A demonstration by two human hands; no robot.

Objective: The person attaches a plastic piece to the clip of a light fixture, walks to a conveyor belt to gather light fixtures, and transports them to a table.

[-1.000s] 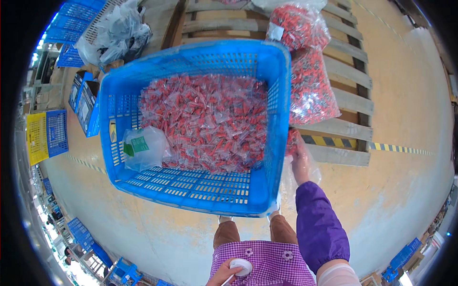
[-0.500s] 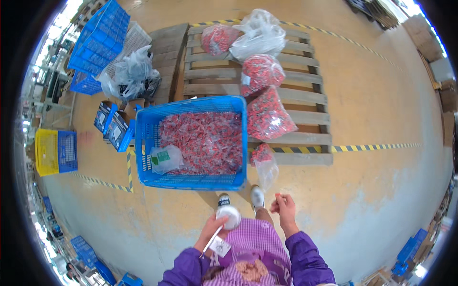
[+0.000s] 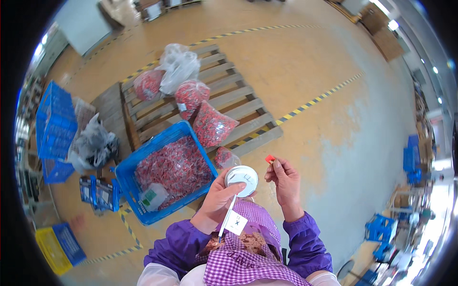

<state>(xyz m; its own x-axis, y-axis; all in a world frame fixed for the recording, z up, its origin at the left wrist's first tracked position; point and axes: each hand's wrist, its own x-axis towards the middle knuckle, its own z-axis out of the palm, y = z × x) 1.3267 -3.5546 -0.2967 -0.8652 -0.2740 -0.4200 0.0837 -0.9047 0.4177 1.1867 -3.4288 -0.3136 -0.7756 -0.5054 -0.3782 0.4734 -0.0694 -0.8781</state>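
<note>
My left hand [image 3: 218,198] holds a round white disc-shaped device [image 3: 242,180] with a white cable and a small tag [image 3: 236,222] hanging from it. My right hand [image 3: 285,181] pinches a small red piece [image 3: 270,159] between thumb and fingertips, just right of the white device. Both hands are raised in front of my chest, above purple sleeves and a purple checked apron. Below them on the floor stands a blue plastic crate [image 3: 130,164] filled with small red parts.
A wooden pallet [image 3: 238,112] carries several clear bags of red parts [image 3: 212,126] and an empty clear bag [image 3: 179,66]. Blue crates [image 3: 55,124] stack at left, a yellow crate [image 3: 47,250] at lower left. Yellow-black floor tape [image 3: 315,101] crosses the tan floor.
The view has risen away from the blue crate. My right hand has come up from beside the crate holding a small red piece, and the left hand has lifted the white device next to it.
</note>
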